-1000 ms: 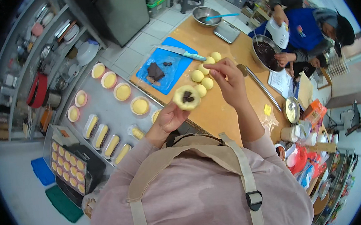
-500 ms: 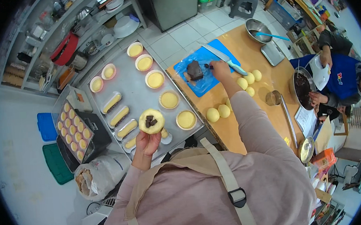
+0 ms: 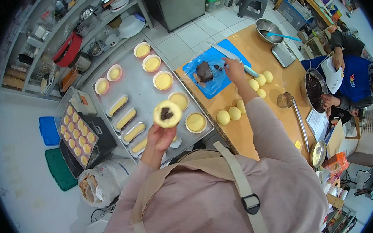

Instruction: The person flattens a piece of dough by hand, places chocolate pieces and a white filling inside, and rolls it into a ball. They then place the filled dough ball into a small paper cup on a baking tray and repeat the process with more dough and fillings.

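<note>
My left hand [image 3: 160, 138] holds up a pale yellow dough round [image 3: 174, 117] with dark chocolate pieces [image 3: 166, 113] in its middle. My right hand [image 3: 234, 70] is over the blue board [image 3: 212, 90], its fingertips drawn together beside small chocolate bits [image 3: 218, 67]; whatever they grip is too small to tell. On the board, a large dark chocolate block [image 3: 204, 71] rests on crumpled plastic, with a pale-handled knife [image 3: 249, 69] alongside. Several yellow dough balls [image 3: 234, 113] sit on the wooden table [image 3: 261, 139] to the right of that hand's forearm.
A metal tray [image 3: 142, 87] of yellow pastries in paper cases lies at left. A steel bowl [image 3: 264, 28] with a spatula stands at the back. A co-worker [image 3: 352, 74] holds a white mixer over a chocolate bowl [image 3: 312, 90]. A steel rod [image 3: 300, 123] lies at right.
My right hand has moved from above the dough balls over to the board. My left hand has shifted, still holding the dough round. The camera's view has swung rightward in the last second.
</note>
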Tool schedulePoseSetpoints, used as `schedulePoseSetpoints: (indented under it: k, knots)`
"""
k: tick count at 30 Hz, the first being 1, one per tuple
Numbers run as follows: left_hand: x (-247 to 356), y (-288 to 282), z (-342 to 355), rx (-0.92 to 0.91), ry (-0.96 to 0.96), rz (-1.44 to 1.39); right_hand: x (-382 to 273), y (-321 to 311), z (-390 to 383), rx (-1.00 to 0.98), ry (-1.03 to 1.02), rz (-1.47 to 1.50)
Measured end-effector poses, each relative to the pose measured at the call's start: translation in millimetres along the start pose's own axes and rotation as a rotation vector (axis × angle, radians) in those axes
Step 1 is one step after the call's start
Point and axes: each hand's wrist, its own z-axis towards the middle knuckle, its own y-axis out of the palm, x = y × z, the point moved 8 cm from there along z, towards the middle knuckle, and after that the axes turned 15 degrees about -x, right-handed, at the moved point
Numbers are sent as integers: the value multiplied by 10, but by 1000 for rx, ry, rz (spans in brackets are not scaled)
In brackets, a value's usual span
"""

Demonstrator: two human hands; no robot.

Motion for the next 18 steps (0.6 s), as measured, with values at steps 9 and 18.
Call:
schedulePoseSetpoints:
  k: [9, 18]
  knots:
    - [-837, 400, 813, -268, -327, -248, -1280, -1883, -1312, 78, -343, 935]
    - [-1983, 894, 1063, -328, -639, -306, -1171, -2622, -2390, 285, -300, 296]
